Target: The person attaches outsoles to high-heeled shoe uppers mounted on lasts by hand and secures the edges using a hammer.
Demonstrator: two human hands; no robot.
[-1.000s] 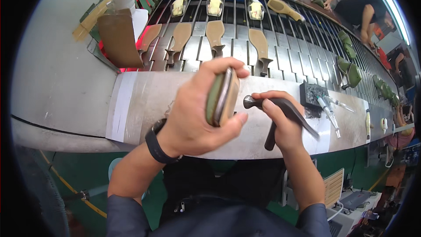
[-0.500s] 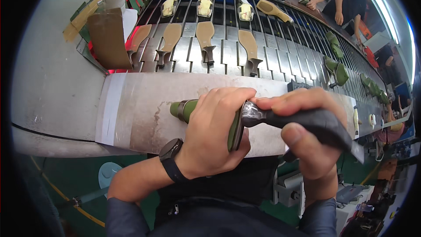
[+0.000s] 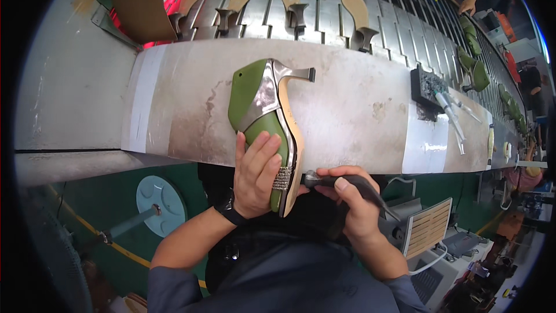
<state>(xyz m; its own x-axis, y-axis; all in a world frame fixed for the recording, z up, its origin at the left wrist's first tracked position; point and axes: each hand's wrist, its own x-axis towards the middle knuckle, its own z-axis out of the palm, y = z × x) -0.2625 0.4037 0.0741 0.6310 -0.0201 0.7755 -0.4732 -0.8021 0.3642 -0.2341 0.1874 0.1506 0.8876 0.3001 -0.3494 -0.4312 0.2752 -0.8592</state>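
Note:
A high-heeled sandal [image 3: 267,101], with silver straps and a sparkling toe band, sits on a green shoe last [image 3: 248,84]. Its heel points away from me and its tan sole faces right. My left hand [image 3: 255,177] wraps around the toe part from the left, its fingers over the green last. In my right hand [image 3: 358,208] is a hammer [image 3: 366,191] with a rounded metal head and a black handle. The hammer head is beside the front of the sole; whether it touches cannot be told.
Behind the workbench [image 3: 191,98], a slatted conveyor [image 3: 324,20] carries several tan soles with heels and green lasts. A black block [image 3: 428,86] and syringe-like tubes [image 3: 450,117] lie on the bench's right. A blue round stool [image 3: 152,206] stands below left; co-workers are at far right.
The sandal has turned so that its heel and full sole show. The hammer head has moved off the spot my fingers pinched, down toward the toe. My view has tilted downward.

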